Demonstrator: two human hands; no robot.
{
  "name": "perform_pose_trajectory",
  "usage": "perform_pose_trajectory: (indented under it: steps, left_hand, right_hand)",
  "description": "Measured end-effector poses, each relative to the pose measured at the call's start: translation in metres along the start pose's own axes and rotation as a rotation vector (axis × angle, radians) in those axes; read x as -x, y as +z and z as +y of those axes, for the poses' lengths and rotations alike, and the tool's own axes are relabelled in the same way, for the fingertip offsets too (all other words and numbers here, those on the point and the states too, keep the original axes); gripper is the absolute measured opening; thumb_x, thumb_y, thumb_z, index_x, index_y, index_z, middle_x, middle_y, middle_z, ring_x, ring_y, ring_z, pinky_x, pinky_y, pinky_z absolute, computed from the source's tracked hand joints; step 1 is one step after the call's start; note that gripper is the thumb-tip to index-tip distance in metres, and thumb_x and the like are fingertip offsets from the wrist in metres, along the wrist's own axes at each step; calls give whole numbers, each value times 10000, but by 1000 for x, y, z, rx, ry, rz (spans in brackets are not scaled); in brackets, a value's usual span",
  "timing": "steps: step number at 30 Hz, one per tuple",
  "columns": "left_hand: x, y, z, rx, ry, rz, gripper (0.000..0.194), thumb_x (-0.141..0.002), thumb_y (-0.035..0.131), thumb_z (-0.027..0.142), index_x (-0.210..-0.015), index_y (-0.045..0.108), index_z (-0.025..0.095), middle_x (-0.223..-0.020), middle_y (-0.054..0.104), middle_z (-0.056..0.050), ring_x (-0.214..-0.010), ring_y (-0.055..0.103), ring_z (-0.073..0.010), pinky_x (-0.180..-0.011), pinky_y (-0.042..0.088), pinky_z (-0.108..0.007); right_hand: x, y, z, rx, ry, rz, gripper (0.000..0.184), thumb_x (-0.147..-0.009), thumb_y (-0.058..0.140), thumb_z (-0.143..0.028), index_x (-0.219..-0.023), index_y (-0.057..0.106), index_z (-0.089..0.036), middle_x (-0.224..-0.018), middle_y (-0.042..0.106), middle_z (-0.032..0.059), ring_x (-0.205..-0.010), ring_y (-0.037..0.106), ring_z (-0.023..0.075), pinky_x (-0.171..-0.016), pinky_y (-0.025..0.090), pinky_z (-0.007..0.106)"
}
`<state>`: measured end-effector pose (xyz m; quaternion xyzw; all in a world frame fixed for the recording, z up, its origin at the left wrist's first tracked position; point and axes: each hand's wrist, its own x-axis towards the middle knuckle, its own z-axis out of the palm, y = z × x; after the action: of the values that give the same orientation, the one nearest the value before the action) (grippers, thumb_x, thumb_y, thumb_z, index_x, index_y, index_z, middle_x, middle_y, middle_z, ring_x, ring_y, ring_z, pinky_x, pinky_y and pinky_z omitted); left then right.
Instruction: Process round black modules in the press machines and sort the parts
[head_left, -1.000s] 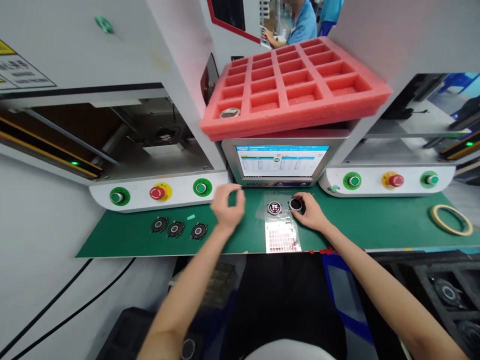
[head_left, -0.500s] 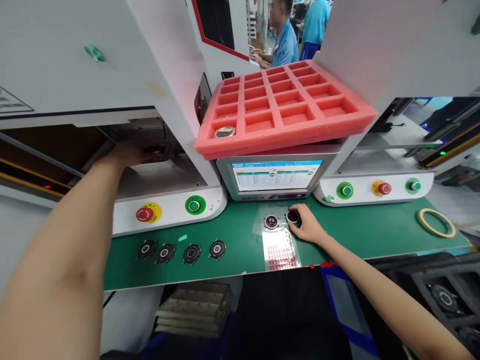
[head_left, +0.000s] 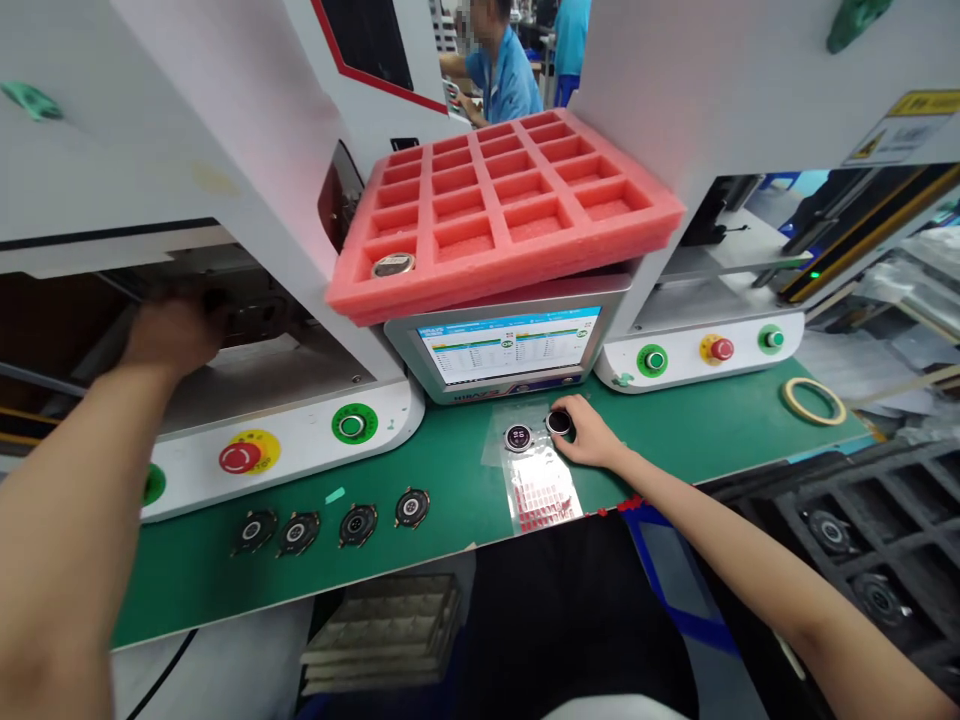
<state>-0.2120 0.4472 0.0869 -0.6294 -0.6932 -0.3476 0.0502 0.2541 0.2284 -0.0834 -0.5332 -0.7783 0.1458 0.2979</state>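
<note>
My right hand (head_left: 589, 432) has its thumb and fingers closed round the rim of a round watch (head_left: 559, 422) with a dark face, at the top of a clear sheet. Beside it on the sheet (head_left: 544, 480), another watch (head_left: 518, 437) shows a lit display. My left hand (head_left: 172, 335) reaches into the left machine's opening, close to a dark metal fixture (head_left: 259, 320). Its fingers are blurred and in shadow, so whether they hold anything is unclear. Several watch bodies, among them one (head_left: 412, 508), lie back side up on the green mat (head_left: 457, 500).
A pink foam tray (head_left: 502, 260) with one round part (head_left: 394, 264) rests on the monitor (head_left: 510, 350). Red stop buttons (head_left: 240, 458) and green buttons (head_left: 351, 426) line the machine fronts. Tape (head_left: 814, 400) lies right, near a black tray (head_left: 862, 530). A person (head_left: 510, 80) sits beyond.
The view has turned, so the scene sits further left. My left hand has drawn back slightly from the fixture inside the machine. My right hand keeps its hold on the watch.
</note>
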Motion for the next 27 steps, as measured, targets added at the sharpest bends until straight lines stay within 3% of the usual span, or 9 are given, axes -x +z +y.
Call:
perform_pose_trajectory:
  steps: [3,5,7,9,11,13,17,22,27]
  left_hand:
    - [47,-8,13,188,-64,-54,533,-793,567,616,-1003,567,126,-1004,657,-43,-1069,607,-231,-998,446,-575]
    - [96,-15,27,653,-274,-124,510,-732,657,585,-989,552,158,-1009,670,-69,-979,645,-225,-964,500,-545]
    - [155,-19,43,884,-325,-334,503,-704,690,561,-987,557,167,-993,689,-100,-942,674,-238,-965,519,-506]
    - [212,-18,61,749,-157,-502,478,-835,534,537,-1123,529,156,-1013,697,-137,-895,695,-240,-905,550,-495]
    - [259,-10,79,626,-27,-554,432,-868,502,457,-1170,529,150,-1045,690,-155,-917,693,-255,-878,557,-482]
    - [291,3,95,505,105,-569,370,-855,536,361,-1172,550,168,-1147,654,-160,-1065,645,-278,-951,516,-481]
    - [317,30,115,316,307,-601,325,-839,565,211,-1163,579,189,-1197,614,-146,-1159,579,-290,-1017,457,-470]
    - [315,54,122,164,442,-568,287,-872,521,187,-1156,562,170,-1149,610,-160,-1070,608,-302,-940,490,-474]
    - [313,59,121,117,487,-515,347,-877,546,255,-1210,530,158,-1196,605,-179,-1119,585,-329,-950,483,-476]
  right_hand:
    - [0,-1,-2,-4,1,-9,326,-755,585,-216,-1066,490,-185,-1015,593,121,-951,541,266,-845,479,413]
    - [0,-2,-3,-8,1,-9,319,-756,584,-212,-1064,501,-185,-1013,598,119,-957,538,267,-851,478,415]
    - [0,-3,-3,-5,0,-7,313,-760,584,-209,-1063,513,-181,-1012,601,121,-962,536,268,-862,476,418]
    - [1,-2,-3,6,-1,-7,306,-769,592,-209,-1065,526,-171,-1018,603,126,-970,536,267,-875,476,422]
    - [1,-1,-2,25,-1,-15,296,-794,609,-232,-1072,539,-157,-1029,602,118,-985,542,256,-884,475,422]
    - [1,-1,-1,50,2,-28,290,-845,616,-295,-1088,553,-149,-1048,597,93,-1000,557,234,-884,480,418]
    - [-1,-5,-2,121,-6,-83,320,-916,584,-391,-1130,575,-154,-1109,599,71,-1007,589,206,-878,503,416]
    - [-10,-26,-15,249,-63,-224,296,-925,583,-378,-1111,595,-148,-1093,622,68,-977,612,191,-859,523,400]
    - [-8,-59,-35,328,-130,-339,221,-839,625,-178,-1055,596,-144,-1061,649,119,-985,614,241,-843,484,369]
